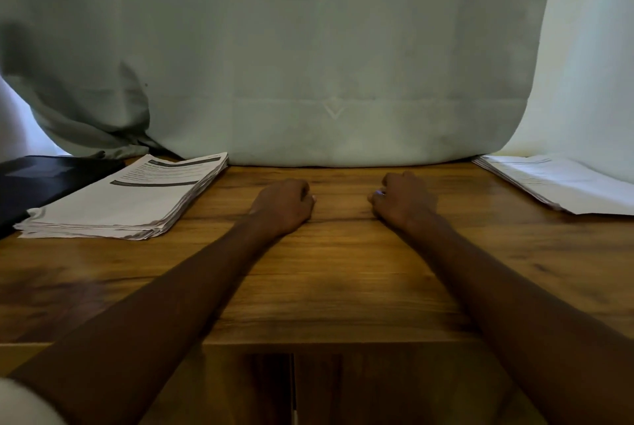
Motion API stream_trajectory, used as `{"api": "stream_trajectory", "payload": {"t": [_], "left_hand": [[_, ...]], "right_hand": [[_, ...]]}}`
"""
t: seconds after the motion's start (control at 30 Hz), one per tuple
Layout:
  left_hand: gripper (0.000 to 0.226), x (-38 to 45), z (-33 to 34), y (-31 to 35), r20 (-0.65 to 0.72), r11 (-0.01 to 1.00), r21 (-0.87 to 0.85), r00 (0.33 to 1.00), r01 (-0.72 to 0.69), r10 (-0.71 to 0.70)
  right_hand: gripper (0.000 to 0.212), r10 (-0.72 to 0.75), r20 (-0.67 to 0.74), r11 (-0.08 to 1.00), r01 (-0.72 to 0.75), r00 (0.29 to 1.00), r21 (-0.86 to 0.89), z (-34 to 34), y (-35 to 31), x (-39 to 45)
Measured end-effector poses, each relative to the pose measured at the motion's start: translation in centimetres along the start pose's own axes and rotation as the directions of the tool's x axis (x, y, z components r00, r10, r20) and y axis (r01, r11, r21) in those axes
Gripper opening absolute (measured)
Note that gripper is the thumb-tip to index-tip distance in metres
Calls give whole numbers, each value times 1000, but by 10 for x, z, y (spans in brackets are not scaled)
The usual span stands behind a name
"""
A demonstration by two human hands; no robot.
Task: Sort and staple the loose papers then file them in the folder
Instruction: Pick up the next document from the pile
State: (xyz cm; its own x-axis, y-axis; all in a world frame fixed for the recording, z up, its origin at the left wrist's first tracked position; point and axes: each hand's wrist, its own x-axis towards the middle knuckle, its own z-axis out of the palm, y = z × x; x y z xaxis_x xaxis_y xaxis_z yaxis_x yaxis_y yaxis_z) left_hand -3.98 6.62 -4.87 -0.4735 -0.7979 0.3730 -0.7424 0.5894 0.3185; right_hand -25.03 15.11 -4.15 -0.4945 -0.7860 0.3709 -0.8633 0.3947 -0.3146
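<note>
A thick stack of printed papers (127,198) lies at the back left of the wooden table (329,287). A second stack of white papers (562,184) lies at the back right, partly cut off by the frame. A dark folder (37,181) sits at the far left, partly under the left stack. My left hand (284,207) and my right hand (403,200) rest on the table's middle, a short gap between them, both with fingers curled into loose fists and holding nothing. No stapler is in view.
A pale green cloth (308,64) hangs as a backdrop along the table's far edge. A white curtain (593,64) hangs at the right. The table's front edge (308,344) runs below my forearms.
</note>
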Motion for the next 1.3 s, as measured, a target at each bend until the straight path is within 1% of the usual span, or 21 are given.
{"api": "stream_trajectory", "payload": {"t": [0.03, 0.1, 0.17, 0.27, 0.33, 0.4, 0.43, 0.53, 0.57, 0.67, 0.77, 0.83, 0.93, 1.1, 1.17, 1.3], "left_hand": [[39, 0, 0, 3, -14, 1000, -7, 1000, -4, 4], [44, -1, 0, 15, -69, 999, -51, 997, -17, 14], [43, 2, 3, 36, -152, 991, -121, 988, -54, 35], [36, 10, 12, 84, -246, 963, -234, 967, -131, 72], [32, 17, 24, 125, -259, 937, -296, 960, -186, 109], [31, 25, 40, 165, -223, 915, -349, 966, -203, 129], [31, 28, 49, 184, -190, 911, -368, 974, -187, 124], [34, 38, 75, 242, -79, 897, -424, 992, -126, 102], [36, 42, 84, 262, -56, 893, -433, 992, -125, 111], [36, 51, 111, 306, -2, 893, -432, 990, -126, 139], [32, 63, 139, 330, 21, 914, -387, 990, -120, 139], [33, 73, 156, 335, 19, 929, -353, 992, -110, 124], [34, 84, 169, 334, 27, 938, -331, 993, -98, 113], [38, 88, 175, 332, 19, 927, -366, 995, -81, 94], [39, 85, 174, 332, 12, 926, -364, 993, -105, 118], [30, 80, 172, 330, -7, 925, -342, 985, -165, 173]], "right_hand": [[48, -20, -37, 1000, 20, 999, 18, -2, 1, -2], [50, -65, -168, 995, 76, 984, 59, -15, 4, -7], [44, -108, -292, 988, 136, 950, 77, -32, 13, -11], [37, -150, -417, 981, 188, 897, 51, -57, 42, -16], [33, -142, -480, 986, 169, 866, 13, -74, 73, -19], [30, -101, -524, 991, 133, 846, 24, -89, 110, -20], [29, -71, -537, 994, 107, 840, 36, -94, 129, -19], [27, 37, -542, 999, -22, 840, 34, -108, 192, -15], [27, 77, -537, 997, -72, 840, 30, -114, 214, -13], [27, 172, -524, 983, -178, 834, 38, -124, 265, -4], [28, 208, -527, 972, -235, 824, 17, -122, 304, 0], [29, 211, -511, 970, -241, 834, 6, -117, 322, 2], [28, 216, -514, 972, -231, 830, 37, -114, 330, 6], [27, 159, -455, 983, -185, 876, -13, -110, 329, 8], [26, 144, -432, 984, -176, 890, -34, -109, 330, 8], [25, 99, -418, 988, -140, 903, -68, -109, 328, 6]]}}
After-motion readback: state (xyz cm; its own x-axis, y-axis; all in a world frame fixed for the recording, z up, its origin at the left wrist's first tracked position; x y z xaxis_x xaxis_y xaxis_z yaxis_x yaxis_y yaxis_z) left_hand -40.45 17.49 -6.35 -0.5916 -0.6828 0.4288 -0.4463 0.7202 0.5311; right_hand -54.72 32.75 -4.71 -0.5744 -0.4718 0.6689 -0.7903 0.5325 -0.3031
